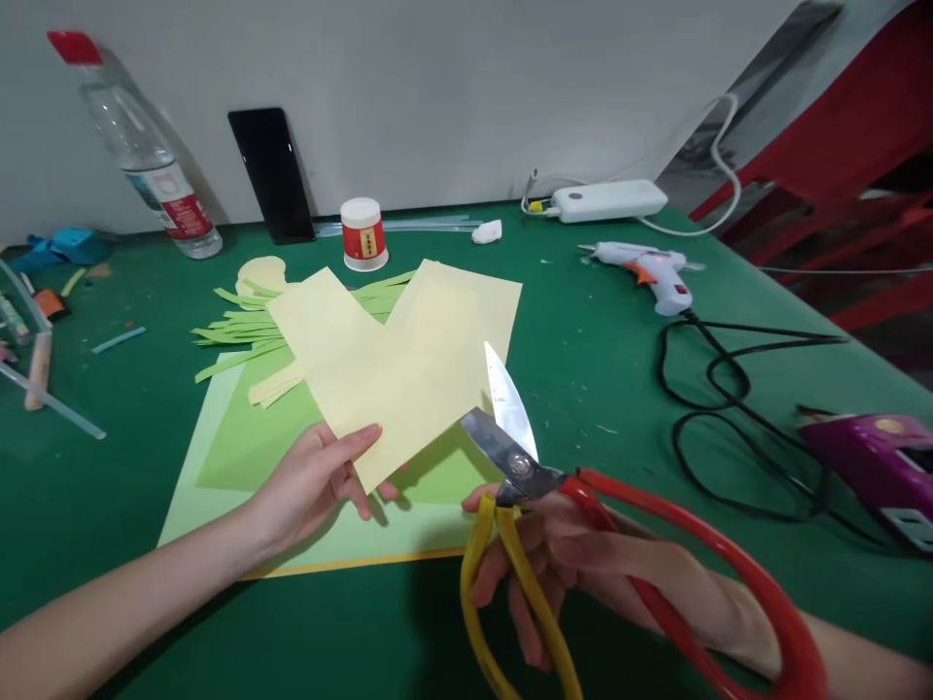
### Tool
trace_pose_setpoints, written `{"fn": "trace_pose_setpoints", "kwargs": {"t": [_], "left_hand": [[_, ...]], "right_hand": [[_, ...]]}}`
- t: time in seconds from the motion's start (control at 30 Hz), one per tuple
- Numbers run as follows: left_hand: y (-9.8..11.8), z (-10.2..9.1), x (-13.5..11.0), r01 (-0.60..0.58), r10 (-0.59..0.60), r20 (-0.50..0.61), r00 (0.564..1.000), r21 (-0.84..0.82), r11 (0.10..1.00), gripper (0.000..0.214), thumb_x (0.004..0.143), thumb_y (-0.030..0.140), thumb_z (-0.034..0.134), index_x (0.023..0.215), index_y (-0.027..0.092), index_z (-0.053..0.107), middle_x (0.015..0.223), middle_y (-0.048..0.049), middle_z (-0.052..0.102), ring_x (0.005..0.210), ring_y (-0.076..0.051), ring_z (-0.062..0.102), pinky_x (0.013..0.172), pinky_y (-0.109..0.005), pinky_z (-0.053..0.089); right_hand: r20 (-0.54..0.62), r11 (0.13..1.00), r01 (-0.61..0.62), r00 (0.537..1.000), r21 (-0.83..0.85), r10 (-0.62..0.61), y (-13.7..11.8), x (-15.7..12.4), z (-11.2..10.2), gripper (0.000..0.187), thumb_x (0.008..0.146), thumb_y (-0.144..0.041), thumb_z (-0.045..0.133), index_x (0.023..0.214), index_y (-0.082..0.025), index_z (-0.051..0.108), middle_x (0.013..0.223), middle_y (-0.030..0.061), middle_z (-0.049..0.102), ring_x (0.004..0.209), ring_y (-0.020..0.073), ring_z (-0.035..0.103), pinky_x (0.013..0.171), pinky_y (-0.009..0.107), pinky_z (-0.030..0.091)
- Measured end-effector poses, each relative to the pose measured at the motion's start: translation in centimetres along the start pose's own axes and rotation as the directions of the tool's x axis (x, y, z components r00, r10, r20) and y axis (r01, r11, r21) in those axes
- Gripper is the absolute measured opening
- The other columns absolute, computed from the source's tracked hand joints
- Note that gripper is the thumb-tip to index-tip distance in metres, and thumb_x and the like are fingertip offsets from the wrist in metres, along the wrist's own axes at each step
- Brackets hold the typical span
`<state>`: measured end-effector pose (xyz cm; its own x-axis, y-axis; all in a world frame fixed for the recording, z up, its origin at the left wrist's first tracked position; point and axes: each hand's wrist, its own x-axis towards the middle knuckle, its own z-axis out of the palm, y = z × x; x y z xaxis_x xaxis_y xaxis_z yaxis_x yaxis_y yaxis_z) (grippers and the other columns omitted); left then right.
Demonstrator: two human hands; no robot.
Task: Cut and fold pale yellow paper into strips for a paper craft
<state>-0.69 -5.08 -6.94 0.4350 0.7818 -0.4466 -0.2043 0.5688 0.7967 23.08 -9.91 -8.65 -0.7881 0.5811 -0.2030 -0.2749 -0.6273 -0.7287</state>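
My left hand [321,476] pinches the lower corner of a pale yellow sheet of paper [397,369], thumb on top and fingers beneath. A wide V-shaped notch opens in the sheet's far edge. In my right hand [546,554] is a pair of scissors [519,467] with one red and one yellow handle. Its blades are spread, and the lower-left blade tip is at the sheet's right edge. Under the sheet lie green paper [248,437], fringed green paper strips [240,331] and small pale yellow paper pieces [277,384].
Along the wall stand a plastic bottle [156,156], a phone [271,175], a red-and-white tub [363,235] and a white power strip [608,200]. To the right are a hot glue gun [648,272], its looping black cord [718,408] and a purple device [871,467].
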Motion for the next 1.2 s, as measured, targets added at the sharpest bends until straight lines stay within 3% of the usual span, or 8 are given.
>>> {"fn": "trace_pose_setpoints", "kwargs": {"t": [0.17,0.37,0.5,0.7,0.9,1.07,1.2], "left_hand": [[0.3,0.1,0.0,0.095,-0.094,-0.036,0.995,0.033,0.995,0.01,0.079,0.015,0.056,0.082,0.007,0.062,0.068,-0.0078,0.065,0.052,-0.016,0.064,0.034,-0.017,0.049],[1.0,0.4,0.0,0.147,-0.146,-0.022,0.989,0.028,0.989,0.022,0.084,0.021,0.05,0.098,0.007,0.059,0.089,-0.0146,0.064,0.073,-0.023,0.066,0.041,-0.023,0.055],[1.0,0.5,0.1,0.115,-0.11,-0.094,0.989,0.044,0.992,0.019,0.081,0.017,0.054,0.097,0.008,0.059,0.08,-0.0094,0.063,0.064,-0.017,0.064,0.036,-0.019,0.052],[0.8,0.5,0.0,0.175,-0.166,-0.072,0.983,0.153,0.972,0.019,0.079,0.02,0.057,0.095,0.009,0.059,0.07,-0.008,0.065,0.061,-0.017,0.064,0.036,-0.018,0.05],[0.8,0.0,0.0,0.042,-0.032,-0.052,0.998,0.205,0.978,0.02,0.08,0.021,0.056,0.097,0.011,0.059,0.063,-0.0068,0.067,0.055,-0.017,0.064,0.039,-0.021,0.052],[1.1,-0.3,0.2,0.03,-0.025,-0.036,0.999,0.158,0.987,0.01,0.079,0.019,0.056,0.086,0.013,0.06,0.058,-0.004,0.067,0.05,-0.017,0.063,0.034,-0.019,0.048],[0.7,-0.3,0.1,0.008,-0.013,0.022,1.0,0.227,0.974,0.01,0.08,0.02,0.055,0.086,0.014,0.061,0.063,-0.0054,0.069,0.051,-0.017,0.064,0.04,-0.021,0.051]], "right_hand": [[-0.034,0.996,0.026,0.999,0.086,-0.023,1.5,0.1,0.5,0.039,0.081,-0.026,0.044,0.119,-0.025,0.048,0.102,0.0124,0.063,0.072,0.0202,0.066,0.064,0.032,0.048],[-0.055,0.997,0.023,0.998,0.07,-0.019,1.9,0.2,1.0,0.04,0.079,-0.028,0.046,0.118,-0.024,0.052,0.102,0.0124,0.063,0.073,0.0213,0.065,0.069,0.035,0.047],[-0.044,0.992,0.056,0.998,0.109,-0.051,2.3,0.3,1.0,0.037,0.077,-0.03,0.05,0.113,-0.023,0.056,0.096,0.0121,0.064,0.067,0.0203,0.066,0.062,0.03,0.049],[-0.056,0.994,0.034,0.998,0.103,-0.028,3.0,0.0,0.8,0.043,0.075,-0.03,0.05,0.118,-0.027,0.053,0.099,0.0119,0.064,0.068,0.0205,0.066,0.061,0.029,0.048],[-0.082,0.998,0.016,0.997,0.067,-0.01,2.0,-0.1,1.1,0.033,0.078,-0.029,0.048,0.107,-0.022,0.062,0.092,0.0095,0.064,0.069,0.0187,0.066,0.063,0.027,0.048],[-0.032,0.989,0.004,0.999,0.15,0.001,2.0,-0.4,0.9,0.04,0.078,-0.028,0.05,0.117,-0.028,0.052,0.097,0.0084,0.063,0.07,0.0185,0.066,0.065,0.03,0.048],[0.014,0.991,0.008,1.0,0.135,-0.01,2.2,-0.4,0.8,0.046,0.077,-0.032,0.052,0.122,-0.031,0.047,0.1,0.0071,0.062,0.071,0.0183,0.065,0.068,0.03,0.047]]}}
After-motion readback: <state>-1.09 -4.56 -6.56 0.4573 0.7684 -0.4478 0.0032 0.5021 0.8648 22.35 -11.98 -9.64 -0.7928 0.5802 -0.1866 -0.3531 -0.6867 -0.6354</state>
